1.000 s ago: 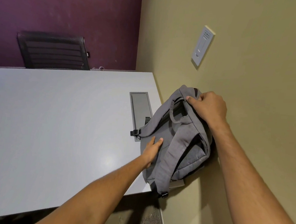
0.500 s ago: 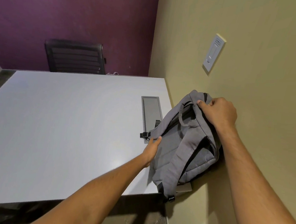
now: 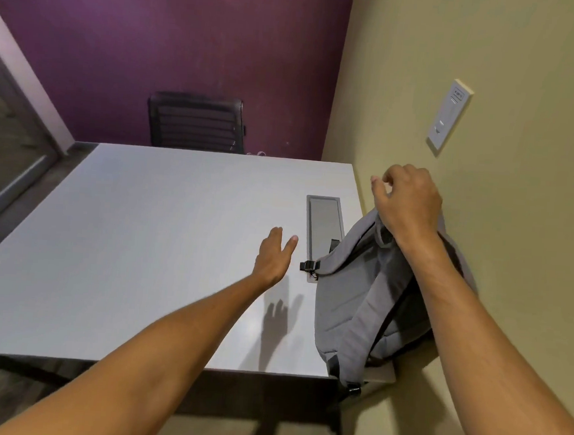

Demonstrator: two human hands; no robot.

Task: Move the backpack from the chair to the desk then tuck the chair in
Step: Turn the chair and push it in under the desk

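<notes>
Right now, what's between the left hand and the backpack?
In the head view, bare desk and the black strap buckle lie between the left hand and backpack.

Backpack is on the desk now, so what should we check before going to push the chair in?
1. Backpack resting on the desk: ok.
2. Backpack propped against the wall, not tipping: ok.
3. Bottom strap and buckle hanging over the desk's front edge: not ok, could snag.
4. Left hand off the backpack, open above the desk: ok.
5. Right hand let go: ok, fingers loose above the top.
6. The chair to tuck in: cannot tell, out of view; only a black chair across the desk shows.
</notes>
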